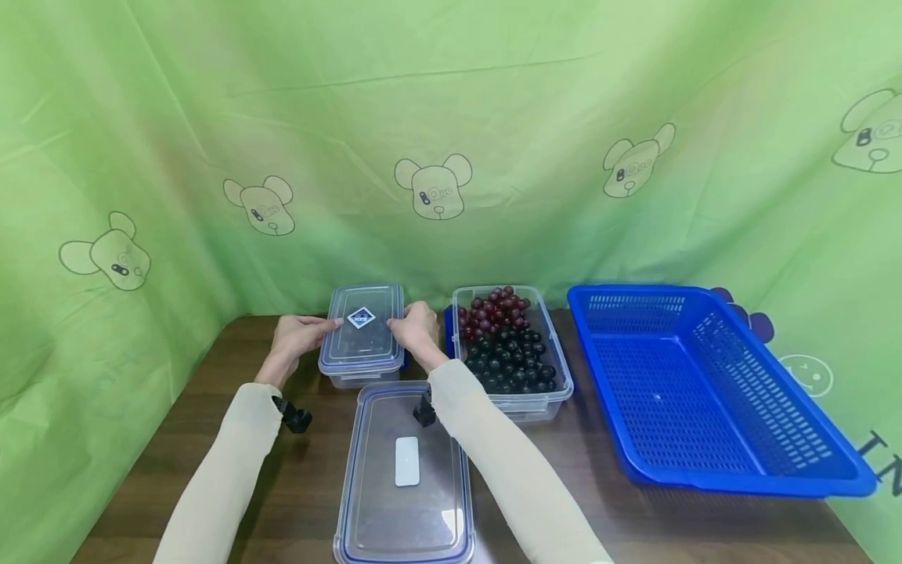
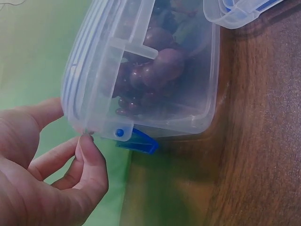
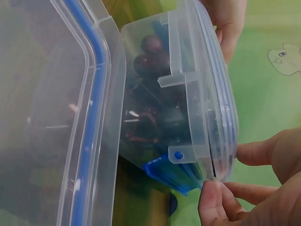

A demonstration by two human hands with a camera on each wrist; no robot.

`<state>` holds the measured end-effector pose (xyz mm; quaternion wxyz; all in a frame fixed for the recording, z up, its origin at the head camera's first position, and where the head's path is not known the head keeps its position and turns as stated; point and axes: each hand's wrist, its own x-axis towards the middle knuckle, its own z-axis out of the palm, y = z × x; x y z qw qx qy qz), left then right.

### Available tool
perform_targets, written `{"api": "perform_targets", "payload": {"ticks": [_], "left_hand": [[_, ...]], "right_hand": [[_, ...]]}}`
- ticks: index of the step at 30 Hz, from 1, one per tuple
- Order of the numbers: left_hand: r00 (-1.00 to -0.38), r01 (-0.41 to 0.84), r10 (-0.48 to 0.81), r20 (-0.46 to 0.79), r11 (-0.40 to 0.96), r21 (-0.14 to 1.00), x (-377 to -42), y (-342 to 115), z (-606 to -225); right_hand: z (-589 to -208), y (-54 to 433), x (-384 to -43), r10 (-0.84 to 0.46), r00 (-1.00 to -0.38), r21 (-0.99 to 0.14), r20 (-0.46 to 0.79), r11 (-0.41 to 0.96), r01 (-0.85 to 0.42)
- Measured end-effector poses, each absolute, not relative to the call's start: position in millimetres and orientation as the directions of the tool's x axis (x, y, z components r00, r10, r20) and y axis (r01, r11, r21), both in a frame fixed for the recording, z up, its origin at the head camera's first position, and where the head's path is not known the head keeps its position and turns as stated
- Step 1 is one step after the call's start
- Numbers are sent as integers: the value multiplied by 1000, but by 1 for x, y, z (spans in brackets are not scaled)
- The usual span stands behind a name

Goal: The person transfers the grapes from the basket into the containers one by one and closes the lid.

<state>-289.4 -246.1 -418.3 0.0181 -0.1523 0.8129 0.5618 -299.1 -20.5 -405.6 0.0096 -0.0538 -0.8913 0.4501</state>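
Note:
A small clear food container stands at the back left with its lid on top, marked by a blue diamond label. Through its wall dark red grapes show. At the lid's left edge my left hand pinches the rim, thumb on top and fingers below. My right hand pinches the opposite edge the same way. Blue side latches, one by the left hand and one by the right, hang unfastened. Whether the lid is fully seated cannot be told.
Just in front lies a larger clear lid with a blue seal and white sticker. To the right, an uncovered clear container holds red and black grapes. A blue perforated basket stands far right. Green cloth hangs behind the wooden table.

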Motion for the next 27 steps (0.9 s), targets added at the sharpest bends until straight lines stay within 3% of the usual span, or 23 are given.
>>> {"api": "perform_targets", "payload": {"ticks": [16, 27], "left_hand": [[-949, -282, -225, -219, 309, 908, -293, -245, -427], [-950, -288, -209, -231, 307, 907, -294, -246, -429]], "right_hand": [[-407, -25, -298, 153, -983, -793, -100, 585, 172], [-482, -29, -369, 123, -984, -787, -132, 590, 179]]}}
